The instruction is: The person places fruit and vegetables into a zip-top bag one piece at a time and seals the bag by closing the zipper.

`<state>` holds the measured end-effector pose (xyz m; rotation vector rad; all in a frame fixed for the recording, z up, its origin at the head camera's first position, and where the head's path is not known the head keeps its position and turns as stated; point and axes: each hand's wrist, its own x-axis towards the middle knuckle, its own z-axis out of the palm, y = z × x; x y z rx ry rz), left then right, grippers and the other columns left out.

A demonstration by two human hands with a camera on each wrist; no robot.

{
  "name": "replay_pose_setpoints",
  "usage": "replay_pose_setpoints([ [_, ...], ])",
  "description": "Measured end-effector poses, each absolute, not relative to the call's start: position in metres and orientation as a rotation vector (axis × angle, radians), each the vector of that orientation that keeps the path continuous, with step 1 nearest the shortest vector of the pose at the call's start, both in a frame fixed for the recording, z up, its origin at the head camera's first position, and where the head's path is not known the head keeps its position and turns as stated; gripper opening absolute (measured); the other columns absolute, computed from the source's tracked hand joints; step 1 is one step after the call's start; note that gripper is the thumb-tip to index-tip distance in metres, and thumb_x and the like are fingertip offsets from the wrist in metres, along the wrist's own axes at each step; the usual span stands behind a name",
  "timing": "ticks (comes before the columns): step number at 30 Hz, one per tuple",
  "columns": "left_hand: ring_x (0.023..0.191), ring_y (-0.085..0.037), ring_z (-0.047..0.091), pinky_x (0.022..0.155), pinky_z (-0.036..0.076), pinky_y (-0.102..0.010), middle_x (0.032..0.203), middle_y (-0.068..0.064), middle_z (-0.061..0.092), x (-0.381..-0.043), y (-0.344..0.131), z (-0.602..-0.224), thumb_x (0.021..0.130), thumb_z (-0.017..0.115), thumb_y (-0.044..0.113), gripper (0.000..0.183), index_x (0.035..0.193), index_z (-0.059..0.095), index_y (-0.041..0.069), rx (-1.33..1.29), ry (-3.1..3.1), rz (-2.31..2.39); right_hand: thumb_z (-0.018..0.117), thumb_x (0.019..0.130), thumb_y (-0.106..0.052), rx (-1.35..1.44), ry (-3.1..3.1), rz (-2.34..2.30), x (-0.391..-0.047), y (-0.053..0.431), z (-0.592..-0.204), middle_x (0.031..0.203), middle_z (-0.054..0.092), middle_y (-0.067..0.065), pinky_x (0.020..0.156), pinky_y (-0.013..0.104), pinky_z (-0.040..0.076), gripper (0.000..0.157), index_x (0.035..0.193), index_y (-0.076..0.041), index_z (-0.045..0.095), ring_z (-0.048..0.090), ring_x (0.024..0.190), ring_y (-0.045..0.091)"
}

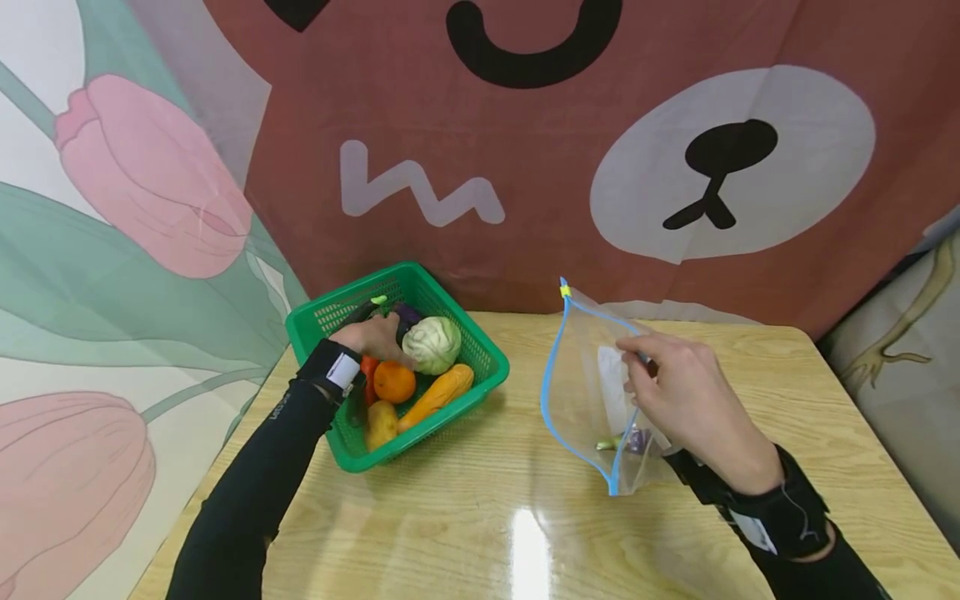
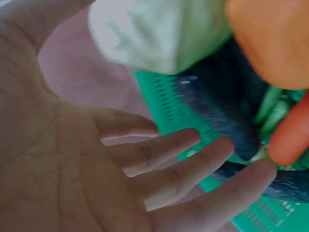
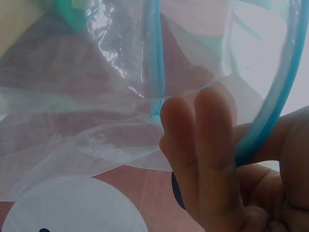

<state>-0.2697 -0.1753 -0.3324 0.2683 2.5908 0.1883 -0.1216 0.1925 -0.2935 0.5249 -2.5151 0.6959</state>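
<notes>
Clear bag [image 1: 581,367] gapes leftward, right hand [image 1: 688,393] pinching long near-far rim [image 1: 543,392]; left hand [image 1: 372,336] spread, empty.

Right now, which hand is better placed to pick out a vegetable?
Probably the left hand: its fingers are open at the green basket, close to the cabbage. The right hand is occupied, holding the clear bag away from the basket.

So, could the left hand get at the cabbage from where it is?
Most likely yes: the left hand is over the green basket, its open fingers close beside the cabbage, and nothing covers the cabbage's top.
</notes>
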Motion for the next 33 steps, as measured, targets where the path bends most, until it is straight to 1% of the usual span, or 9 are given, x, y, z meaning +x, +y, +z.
replay_pose_setpoints([
  [3, 0.13, -0.044, 0.02, 0.099, 0.029, -0.054, 0.143, -0.031, 0.016, -0.271, -0.175, -0.344, 0.078, 0.066, 0.047, 0.102, 0.142, 0.009, -0.008, 0.219, 2.575, 0.135, 0.055, 0.082, 0.003, 0.525, -2.511, 0.698, -0.122, 0.193, -0.294, 0.083, 0.066, 0.008, 0.046, 0.024, 0.041, 0.019, 0.095, -0.001, 0.069, 0.057, 0.054, 0.006],
  [5, 0.122, -0.042, 0.036, 0.093, 0.036, -0.051, 0.136, -0.029, 0.033, -0.272, -0.174, -0.351, 0.076, 0.067, 0.049, 0.093, 0.138, 0.026, -0.008, 0.178, 2.563, 0.098, 0.055, 0.082, 0.003, 0.529, -2.503, 0.693, -0.122, 0.193, -0.293, 0.084, 0.066, 0.008, 0.046, 0.024, 0.042, 0.019, 0.095, -0.001, 0.069, 0.057, 0.054, 0.006],
  [7, 0.107, -0.036, 0.05, 0.085, 0.043, -0.047, 0.121, -0.023, 0.05, -0.272, -0.173, -0.356, 0.076, 0.067, 0.049, 0.077, 0.127, 0.046, -0.005, 0.152, 2.542, 0.061, 0.055, 0.082, 0.003, 0.531, -2.5, 0.698, -0.122, 0.193, -0.293, 0.085, 0.066, 0.009, 0.046, 0.023, 0.042, 0.02, 0.095, -0.001, 0.069, 0.057, 0.053, 0.006],
  [10, 0.087, -0.027, 0.056, 0.075, 0.047, -0.041, 0.103, -0.013, 0.06, -0.271, -0.171, -0.364, 0.077, 0.066, 0.05, 0.06, 0.112, 0.059, 0.001, 0.142, 2.515, -0.003, 0.055, 0.082, 0.002, 0.53, -2.499, 0.697, -0.123, 0.193, -0.293, 0.086, 0.067, 0.009, 0.044, 0.022, 0.04, 0.02, 0.096, -0.001, 0.069, 0.057, 0.053, 0.005],
  [16, 0.099, -0.03, 0.055, 0.082, 0.046, -0.041, 0.117, -0.016, 0.057, -0.268, -0.168, -0.375, 0.076, 0.067, 0.051, 0.066, 0.119, 0.057, 0.002, 0.167, 2.498, -0.103, 0.055, 0.084, 0.001, 0.517, -2.521, 0.711, -0.122, 0.194, -0.293, 0.086, 0.066, 0.008, 0.041, 0.021, 0.037, 0.02, 0.098, -0.002, 0.069, 0.057, 0.052, 0.004],
  [22, 0.091, -0.028, 0.058, 0.08, 0.047, -0.045, 0.107, -0.012, 0.061, -0.268, -0.173, -0.384, 0.072, 0.071, 0.049, 0.058, 0.107, 0.063, 0.003, 0.164, 2.499, -0.049, 0.056, 0.084, -0.001, 0.505, -2.524, 0.724, -0.121, 0.193, -0.294, 0.088, 0.066, 0.009, 0.041, 0.021, 0.038, 0.019, 0.098, -0.003, 0.068, 0.057, 0.052, 0.003],
  [25, 0.089, -0.025, 0.057, 0.079, 0.047, -0.043, 0.104, -0.01, 0.061, -0.269, -0.175, -0.387, 0.074, 0.071, 0.045, 0.056, 0.109, 0.061, 0.003, 0.209, 2.491, 0.004, 0.055, 0.085, -0.001, 0.491, -2.533, 0.732, -0.121, 0.193, -0.294, 0.088, 0.066, 0.009, 0.04, 0.021, 0.037, 0.02, 0.099, -0.003, 0.068, 0.057, 0.052, 0.003],
  [30, 0.09, -0.024, 0.055, 0.081, 0.046, -0.041, 0.108, -0.012, 0.059, -0.273, -0.175, -0.391, 0.075, 0.069, 0.035, 0.06, 0.121, 0.052, 0.001, 0.3, 2.483, 0.057, 0.056, 0.085, -0.002, 0.475, -2.543, 0.727, -0.121, 0.194, -0.294, 0.084, 0.065, 0.007, 0.041, 0.021, 0.037, 0.019, 0.1, -0.003, 0.068, 0.057, 0.052, 0.003],
  [33, 0.098, -0.027, 0.054, 0.085, 0.044, -0.042, 0.117, -0.016, 0.055, -0.275, -0.174, -0.393, 0.077, 0.068, 0.035, 0.067, 0.128, 0.045, -0.001, 0.299, 2.488, 0.065, 0.057, 0.085, -0.002, 0.474, -2.54, 0.717, -0.121, 0.194, -0.295, 0.083, 0.065, 0.007, 0.042, 0.021, 0.039, 0.018, 0.099, -0.003, 0.068, 0.057, 0.052, 0.003],
])
